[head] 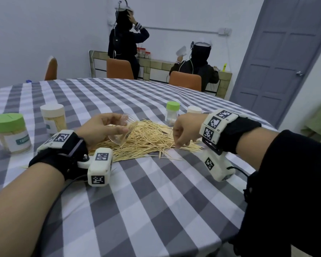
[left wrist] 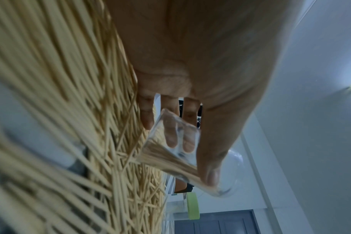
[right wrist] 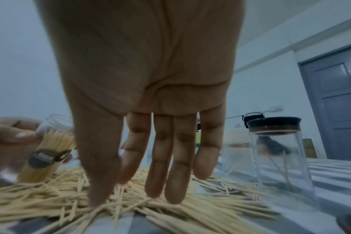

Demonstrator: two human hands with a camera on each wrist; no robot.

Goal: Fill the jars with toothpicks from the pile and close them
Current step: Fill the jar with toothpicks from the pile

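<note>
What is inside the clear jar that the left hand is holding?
The clear jar holds a packed bundle of toothpicks. The left hand grips it, covering part of the wall, so the fill level is unclear.

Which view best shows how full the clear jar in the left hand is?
The left wrist view: the clear jar fills the middle, toothpicks bunched along one side, the left hand gripping it. The head view shows it tilted and glassy over the pile; the right wrist view catches it blurred at the edge.
</note>
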